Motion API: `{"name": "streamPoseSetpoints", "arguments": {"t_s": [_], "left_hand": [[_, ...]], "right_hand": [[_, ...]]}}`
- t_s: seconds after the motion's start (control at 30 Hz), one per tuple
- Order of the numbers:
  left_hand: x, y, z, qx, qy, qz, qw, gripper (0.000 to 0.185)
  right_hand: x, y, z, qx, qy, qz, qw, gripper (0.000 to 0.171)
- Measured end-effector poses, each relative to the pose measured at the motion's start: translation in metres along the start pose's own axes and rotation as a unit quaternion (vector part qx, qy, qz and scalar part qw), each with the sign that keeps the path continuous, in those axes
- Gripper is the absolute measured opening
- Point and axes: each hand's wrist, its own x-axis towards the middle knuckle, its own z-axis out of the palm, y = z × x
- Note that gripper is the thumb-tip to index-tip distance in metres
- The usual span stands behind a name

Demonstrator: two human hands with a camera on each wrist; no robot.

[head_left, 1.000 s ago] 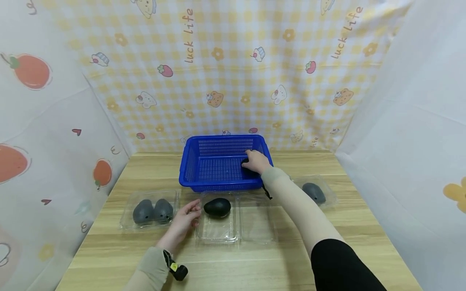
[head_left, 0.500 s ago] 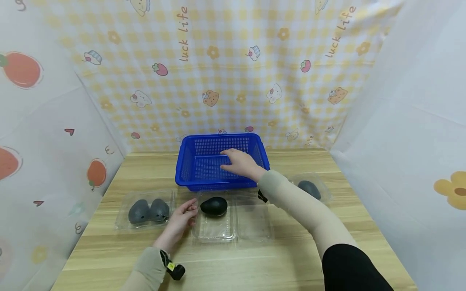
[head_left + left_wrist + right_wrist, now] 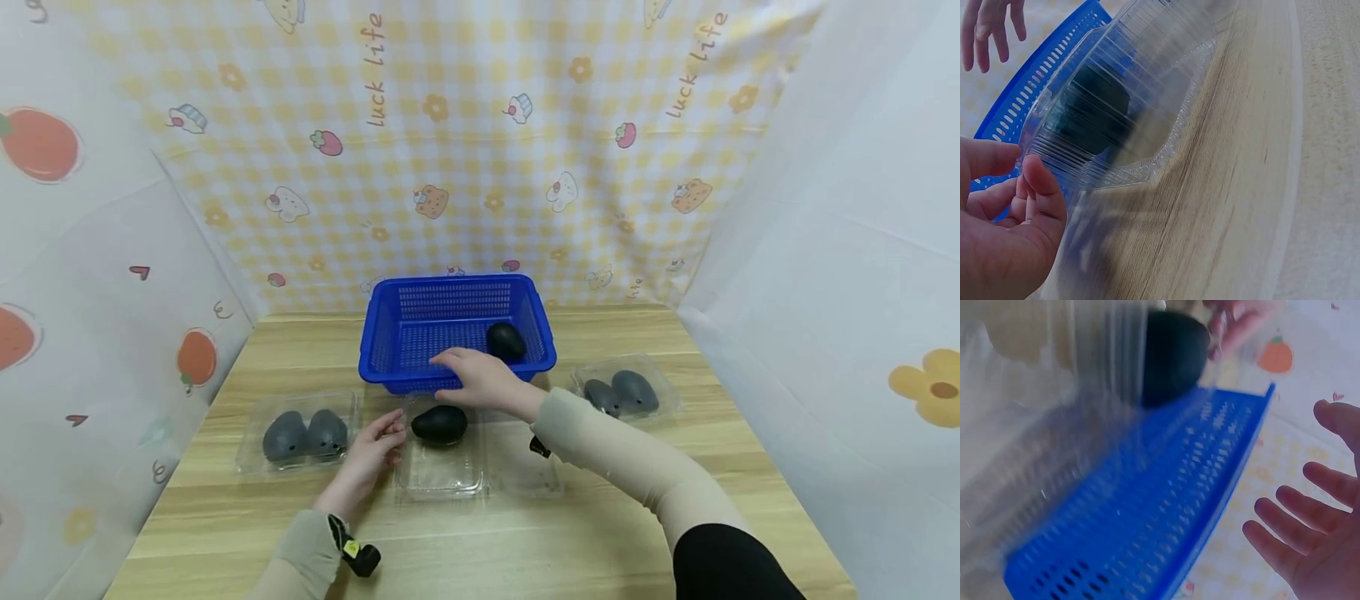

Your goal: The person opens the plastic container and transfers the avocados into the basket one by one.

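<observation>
Now my right hand (image 3: 483, 379) hovers with fingers spread, holding nothing, over the blue basket's (image 3: 390, 354) front rim. My left hand (image 3: 375, 450), fingers loosely curled, touches the open clear tray (image 3: 438, 471), where a dark, glossy avocado (image 3: 439, 424) lies at the far end.

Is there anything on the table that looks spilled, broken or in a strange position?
Nothing stands out. One avocado lies in the blue basket, another sits in the open clear tray in the middle, and the trays at the left and right each hold two. Nothing looks spilled or damaged.
</observation>
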Motion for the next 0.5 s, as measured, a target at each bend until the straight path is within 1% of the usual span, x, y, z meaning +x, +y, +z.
{"name": "streamPoseSetpoints", "arguments": {"t_s": [0.2,0.33,0.5], "left_hand": [[0.000,0.001,-0.001,0.004,0.002,0.004,1.0000,0.048],[0.001,0.000,-0.001,0.005,0.000,0.009,0.9999,0.048],[0.001,-0.003,-0.001,0.001,0.000,0.007,1.0000,0.048]], "right_hand": [[-0.012,-0.012,0.024,-0.031,-0.026,-0.022,0.999,0.064],[-0.017,-0.016,0.040,-0.039,-0.048,-0.023,0.998,0.068],[-0.020,-0.018,0.056,-0.051,-0.056,-0.024,0.997,0.070]]}}
